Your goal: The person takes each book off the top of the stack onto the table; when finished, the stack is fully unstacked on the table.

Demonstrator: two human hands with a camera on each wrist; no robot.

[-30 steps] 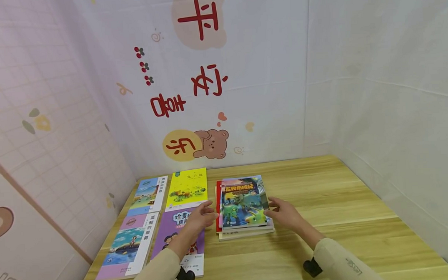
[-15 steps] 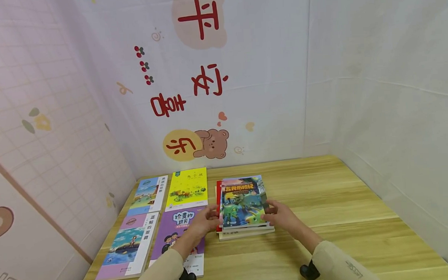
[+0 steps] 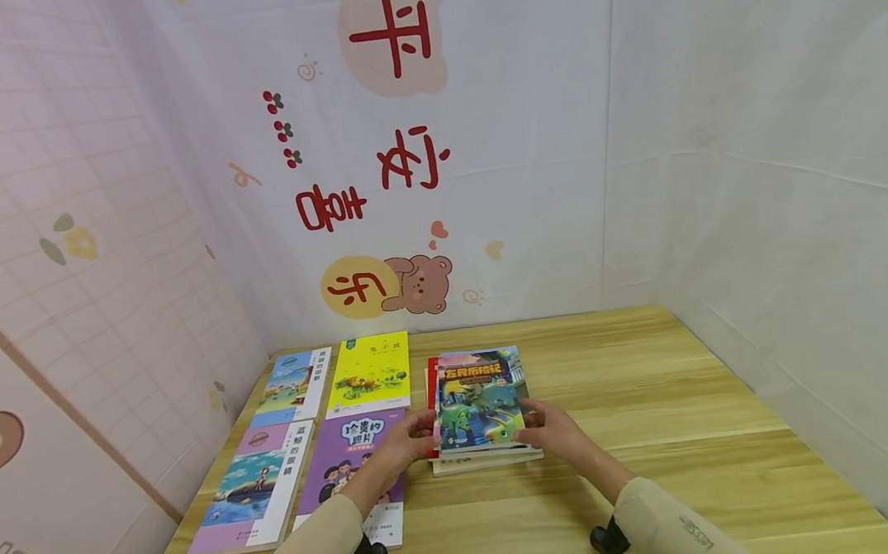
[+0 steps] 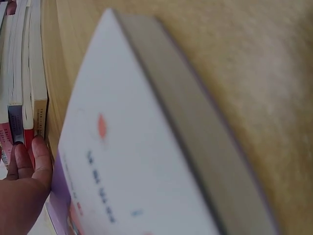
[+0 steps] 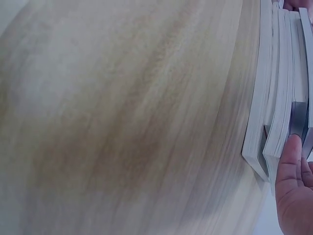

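A stack of several books lies in the middle of the table in the head view. On top is a book (image 3: 479,399) with a blue-green cartoon cover. My left hand (image 3: 401,446) holds the stack's left side, fingertips at the top book's edge; in the left wrist view its fingers (image 4: 43,154) reach the red and purple spines. On the opposite side, my right hand (image 3: 558,433) grips the top book's right edge near its front corner. The right wrist view shows a fingertip (image 5: 293,144) against the edges of the upper books. A cream-edged book (image 3: 489,461) lies underneath.
Left of the stack lie a yellow book (image 3: 369,371), a purple book (image 3: 355,446), a blue book (image 3: 291,387) and a pink-edged book (image 3: 252,484), in two columns. Wood-grain table (image 3: 681,432) extends to the right. Printed cloth (image 3: 529,182) hangs behind.
Both hands have moved inward from beside the stack, until their fingers meet the top book's left and right edges. The books look unmoved.
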